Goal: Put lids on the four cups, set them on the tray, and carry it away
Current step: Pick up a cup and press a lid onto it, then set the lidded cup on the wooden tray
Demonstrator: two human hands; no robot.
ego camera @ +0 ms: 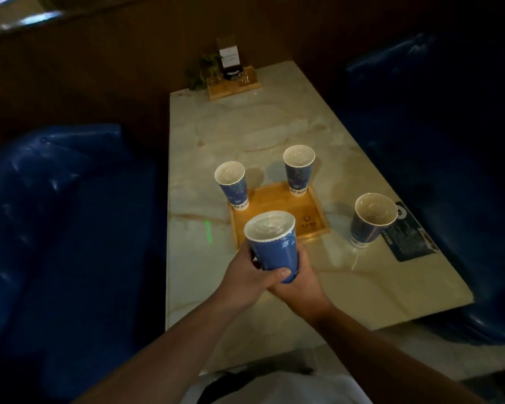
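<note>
I hold a blue paper cup (274, 249) with a clear lid on it, lifted above the near edge of the wooden tray (289, 217). My left hand (250, 272) and my right hand (299, 282) both wrap its lower part. Two more blue cups stand on the tray's far corners: one at the left (233, 186), one at the right (299, 172), both looking lidded. A fourth cup (372, 220) stands on the table right of the tray, with its top open.
The marble table (245, 126) runs away from me between dark blue bench seats (56, 214). A dark menu card (408, 231) lies at the right edge. A small wooden stand (233, 83) with a plant and a sign sits at the far end.
</note>
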